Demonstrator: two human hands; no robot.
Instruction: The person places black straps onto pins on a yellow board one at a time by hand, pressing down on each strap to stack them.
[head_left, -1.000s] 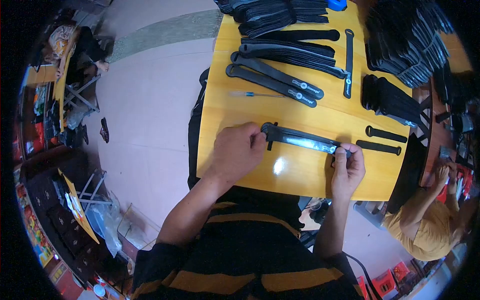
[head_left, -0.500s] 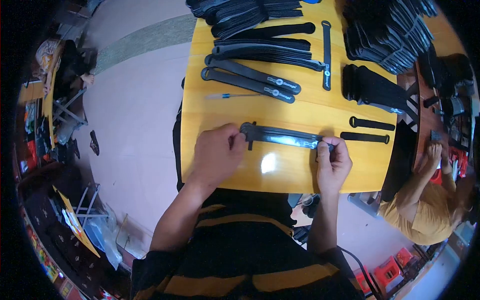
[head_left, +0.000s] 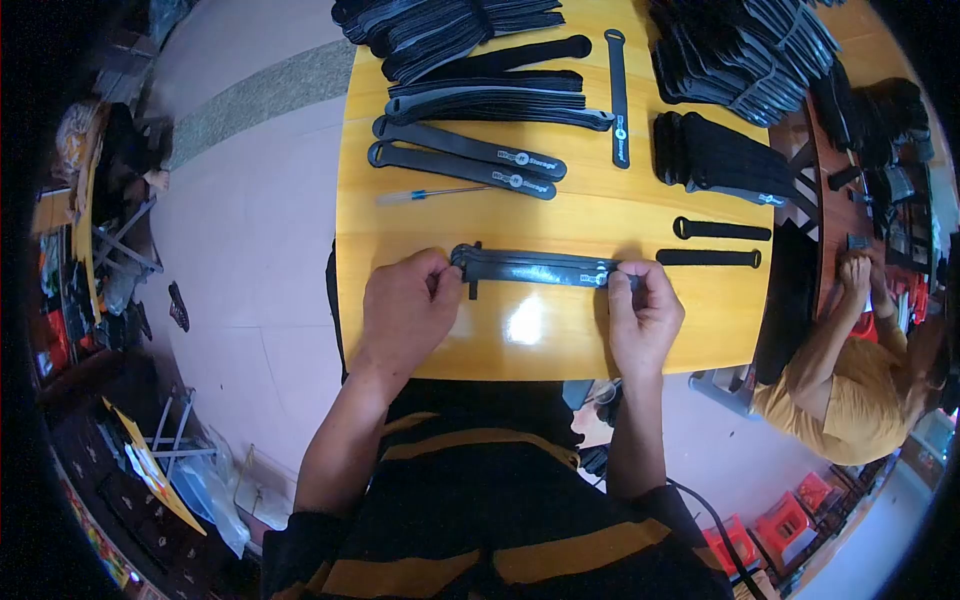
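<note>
A small stack of dark hook-and-loop straps is stretched level between my hands over the near part of the table. My left hand pinches its looped end, where a narrow black band crosses the stack. At the printed end, my right hand grips the straps between thumb and curled fingers. Beyond them lie two loose printed straps and a thin pen-like tool with a blue part. Two short black straps rest to the right of my right hand.
Piles of straps cover the far left of the yellow table; bundled ones fill the far right. A single strap lies lengthwise between them. At right, a person in a yellow shirt works at another table. Red stools stand below.
The camera view has shifted, so the table and straps appear further left. Both hands keep hold of the strap stack, with little change in their grip.
</note>
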